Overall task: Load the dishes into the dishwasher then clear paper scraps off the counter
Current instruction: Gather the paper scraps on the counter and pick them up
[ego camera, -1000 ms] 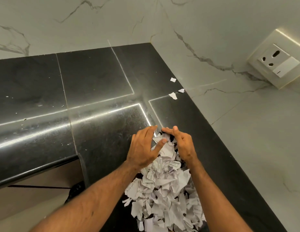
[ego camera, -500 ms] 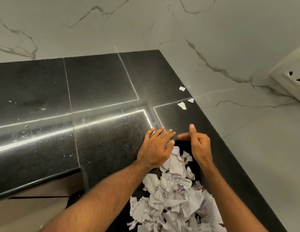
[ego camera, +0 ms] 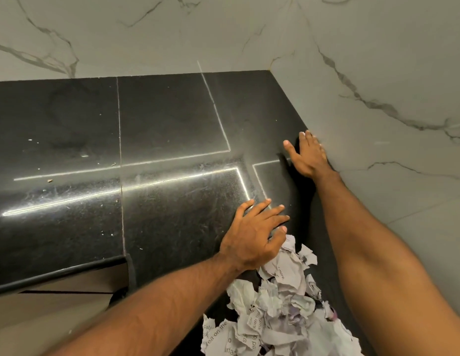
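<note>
Left hand [ego camera: 252, 235], fingers [ego camera: 262, 210] spread, rests on the dark surface [ego camera: 159, 124] at centre, touching the paper scraps [ego camera: 283, 304] heaped lower right. Right hand [ego camera: 307, 158] lies flat by the wall [ego camera: 378, 73], middle right, fingers straight (anything beneath is hidden); best drag it, palm down, toward the heap.

The counter [ego camera: 172, 129] was glossy, scratched black stone; crumpled printed paper scraps [ego camera: 283, 304] lay on it, beside a smooth white-veined marble wall [ego camera: 378, 60].
</note>
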`<state>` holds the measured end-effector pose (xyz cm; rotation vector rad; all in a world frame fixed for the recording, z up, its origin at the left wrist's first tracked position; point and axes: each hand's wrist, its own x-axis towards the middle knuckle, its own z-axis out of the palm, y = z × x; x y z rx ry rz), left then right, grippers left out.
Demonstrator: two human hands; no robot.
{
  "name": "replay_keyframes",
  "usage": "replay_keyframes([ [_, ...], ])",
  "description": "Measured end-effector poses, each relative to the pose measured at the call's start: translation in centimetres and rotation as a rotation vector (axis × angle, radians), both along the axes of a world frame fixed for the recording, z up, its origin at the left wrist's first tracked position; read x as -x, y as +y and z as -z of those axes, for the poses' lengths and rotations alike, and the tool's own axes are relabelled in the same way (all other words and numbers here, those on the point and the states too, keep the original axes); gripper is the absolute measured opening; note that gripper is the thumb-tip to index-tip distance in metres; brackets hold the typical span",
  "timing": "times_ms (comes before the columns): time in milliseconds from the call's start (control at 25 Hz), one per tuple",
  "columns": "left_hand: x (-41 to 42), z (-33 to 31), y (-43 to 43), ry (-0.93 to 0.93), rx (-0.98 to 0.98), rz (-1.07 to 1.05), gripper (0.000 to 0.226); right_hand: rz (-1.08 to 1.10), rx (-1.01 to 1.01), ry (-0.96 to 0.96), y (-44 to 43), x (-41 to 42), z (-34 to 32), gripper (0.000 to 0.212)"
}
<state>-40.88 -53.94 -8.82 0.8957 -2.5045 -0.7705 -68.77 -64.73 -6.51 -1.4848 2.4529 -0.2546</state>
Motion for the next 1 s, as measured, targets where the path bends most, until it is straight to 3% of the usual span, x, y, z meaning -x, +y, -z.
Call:
replay_keyframes([
  [160, -0.1, -0.2, 0.0, 0.006, -0.006, 0.001, 0.045, -0.022, 0.004, 0.083, 2.1, -1.3, 1.4, 0.092],
  [360, -0.2, -0.8, 0.0, 0.104, -0.117, -0.058, 0.062, -0.16, 0.061, -0.048, 11.0, -7.3, 0.5, 0.076],
  [520, -0.2, -0.5, -0.2, 0.133, -0.159, -0.059, 0.063, -0.21, 0.089, -0.407, 19.9, -12.2, -1.6, 0.054],
  [600, -0.3, -0.5, -0.3, 0.125, -0.153, -0.034, 0.06, -0.081, 0.11, -0.683, 23.1, -13.4, -3.4, 0.052],
  [680, -0.4, -0.4, -0.4, 0.09, -0.119, 0.011, 0.056, 0.095, 0.23, -0.832, 25.1, -13.8, -4.8, 0.062],
  [760, -0.5, -0.4, -0.4, 0.058, -0.103, 0.064, 0.054, 0.217, 0.304, -0.773, 26.4, -14.5, -5.1, 0.057],
  [920, -1.2, -1.0, -0.2, -0.004, -0.126, 0.211, 0.054, 0.193, 0.139, -0.715, 28.9, -17.7, -5.2, 0.056],
  [1000, -2.0, -1.3, 0.3, -0.051, -0.154, 0.302, 0.053, 0.255, 0.199, -0.684, 31.2, -18.8, -6.2, 0.057],
])
